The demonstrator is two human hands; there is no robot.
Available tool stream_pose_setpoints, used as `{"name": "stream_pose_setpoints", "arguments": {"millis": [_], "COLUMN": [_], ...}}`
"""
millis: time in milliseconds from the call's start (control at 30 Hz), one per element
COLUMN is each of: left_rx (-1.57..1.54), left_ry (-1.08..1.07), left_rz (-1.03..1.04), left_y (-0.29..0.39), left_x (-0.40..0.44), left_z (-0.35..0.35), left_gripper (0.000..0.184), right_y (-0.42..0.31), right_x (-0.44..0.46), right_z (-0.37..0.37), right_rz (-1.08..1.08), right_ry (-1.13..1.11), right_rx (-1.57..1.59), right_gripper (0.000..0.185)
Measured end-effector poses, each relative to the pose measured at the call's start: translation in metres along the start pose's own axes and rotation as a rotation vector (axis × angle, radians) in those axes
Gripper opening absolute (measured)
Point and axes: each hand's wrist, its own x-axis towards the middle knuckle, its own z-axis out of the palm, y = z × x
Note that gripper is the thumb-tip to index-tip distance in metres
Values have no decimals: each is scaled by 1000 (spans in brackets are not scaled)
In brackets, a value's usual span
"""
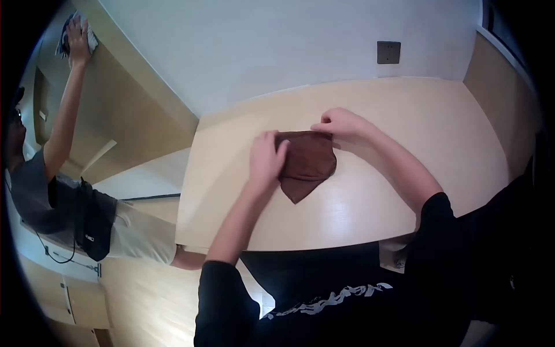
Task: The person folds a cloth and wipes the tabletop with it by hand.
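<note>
A folded dark brown cloth (309,159) lies on the pale wooden tabletop (231,214), one pointed corner turned toward me. My left hand (266,161) rests along the left edge of the cloth, with the thumb on the fabric and apart from the fingers. At the upper right corner, my right hand (345,124) is closed in a bent-finger pinch on the cloth's edge. Its lower fingers are partly hidden.
A wall (289,46) with a dark socket plate (388,52) borders the table's far side. To the left, another person (40,179) presses a cloth (87,37) against a wooden panel (133,75). A low cabinet (75,301) stands at lower left.
</note>
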Motion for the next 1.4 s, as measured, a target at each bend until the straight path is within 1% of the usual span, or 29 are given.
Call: {"name": "stream_pose_setpoints", "arguments": {"millis": [33, 67, 100, 167, 200, 267, 300, 367, 400, 467, 500, 567, 600, 633, 700, 733, 767, 833, 900, 933, 967, 1000, 1033, 1067, 1100, 1167, 1200, 1267, 1400], "left_rx": [19, -60, -63, -89, -112, -158, -163, -206, -212, -229, -229, -510, -599, -598, -730, -732, -689, -732, -781, -829, -919, -922, -922, -896, -898, -825, -827, -864, -894], "left_ry": [-26, -26, 35, -68, -59, -274, -263, -305, -307, -260, -259, -346, -275, -263, -271, -275, -211, -110, 0, 52, 102, 157, 209, 263, 261, 348, 363, 357, 317], "left_rz": [-74, -108, -73, -80, -77, -64, -56, -61, -55, -113, -115, -174, -93, -88, -105, -75, -75, -25, 16, 56, 143, 176, 209, 253, 248, 320, 342, 336, 279], "left_y": [-5, -18, -28, -42, -38, -40, -38, -34, -28, -16, -21, -34, -35, -31, -25, -25, -25, -14, -6, -3, -4, -1, 4, 10, 17, 29, 35, 36, 42], "left_x": [11, 21, 39, 44, 45, 53, 57, 57, 57, 53, 54, 55, 51, 48, 46, 51, 54, 61, 71, 74, 76, 77, 76, 74, 71, 64, 60, 55, 49], "left_z": [0, 11, -2, -6, 4, -4, -4, 0, -5, -15, -17, -25, -34, -46, -67, -76, -83, -105, -127, -137, -143, -151, -160, -165, -169, -165, -162, -160, -158], "left_gripper": [47, 44, 44, 44, 44, 39, 39, 33, 33, 28, 28, 21, 21, 21, 30, 33, 25, 20, 15, 15, 15, 14, 14, 15, 15, 14, 15, 15, 16], "right_y": [0, 1, -19, -17, -10, -10, -13, -15, -15, -10, -13, -17, -21, -25, -34, -40, -46, -59, -78, -90, -102, -112, -119, -123, -127, -128, -126, -129, -120], "right_x": [-2, -2, 0, -4, -5, 2, 1, -3, -4, -1, -3, -7, -7, -8, -11, -10, -9, -6, -5, -6, -11, -17, -22, -26, -31, -42, -45, -52, -53], "right_z": [1, 0, -11, 2, 1, 2, -2, -6, -7, -6, -8, -13, -15, -18, -22, -26, -30, -43, -63, -73, -80, -87, -93, -101, -107, -107, -107, -106, -108], "right_rz": [-31, -64, -97, -160, -152, -157, -161, -45, -39, -130, -131, -180, -189, -212, -228, -276, -320, -352, -437, -439, -492, -544, -542, -540, -537, -517, -566, -628, -575], "right_ry": [-61, -119, -70, -61, -61, -68, -60, -126, -121, -138, -140, -98, -101, -64, -16, 36, 89, 104, 297, 289, 359, 429, 429, 480, 529, 520, 526, 540, 474], "right_rx": [-46, -91, -130, -95, -120, 88, 76, 317, 314, 296, 296, 374, 369, 395, 418, 403, 388, 402, 368, 365, 329, 295, 294, 235, 176, 196, 211, 234, 256], "right_gripper": [38, 35, 35, 32, 32, 27, 27, 22, 22, 18, 18, 18, 18, 18, 19, 21, 24, 26, 23, 23, 23, 24, 24, 24, 25, 26, 26, 25, 23]}}
